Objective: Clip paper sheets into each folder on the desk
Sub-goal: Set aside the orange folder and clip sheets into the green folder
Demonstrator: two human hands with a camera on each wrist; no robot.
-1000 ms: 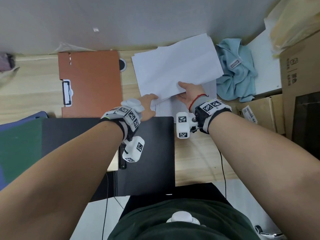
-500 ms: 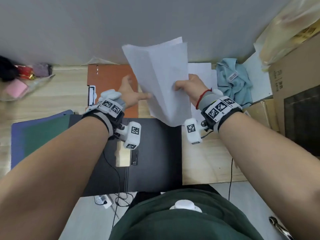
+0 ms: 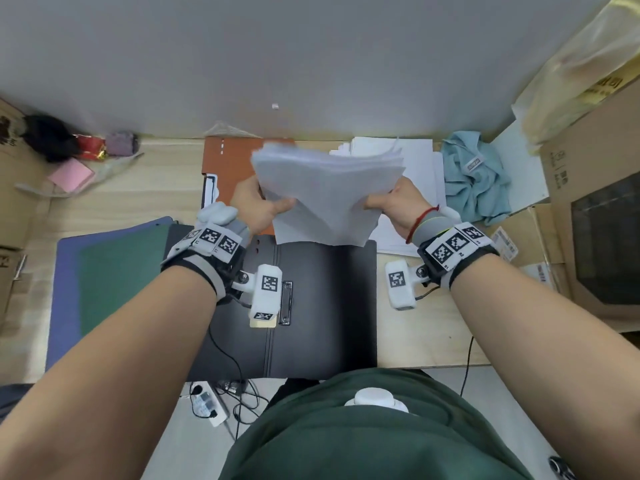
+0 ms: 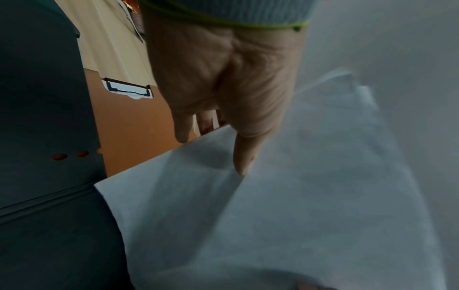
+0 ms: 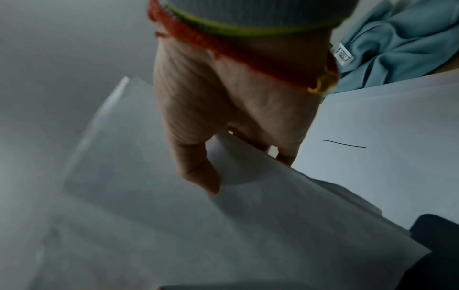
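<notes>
**A:** Start at the left. What is there?

**B:** A blue-edged green folder (image 3: 114, 271) lies flat on the surface (image 3: 426, 327), well clear of both hands. Next along, the black folder (image 3: 325, 306) lies open right in front of the person, its spine running towards and away from them, with the clip (image 3: 286, 303) just right of the spine. Behind it is the orange folder (image 3: 235, 168).

**A:** And the paper?

**B:** The sheaf of sheets (image 3: 329, 192) is held up off the surface, above the far edge of the black folder. The left hand (image 3: 258, 206) pinches its left edge, thumb on the near face; the right hand (image 3: 398, 202) pinches its right edge the same way. Both hands are closed on the paper.

**A:** So which way must it travel?

**B:** Down and towards the person, I would judge. The sheaf runs across, hand to hand. The clip sits below the left wrist, so the left hand is nearer to it. The leftover white stack (image 3: 415, 157) rests to the right, beside a blue cloth (image 3: 474, 174).
</notes>
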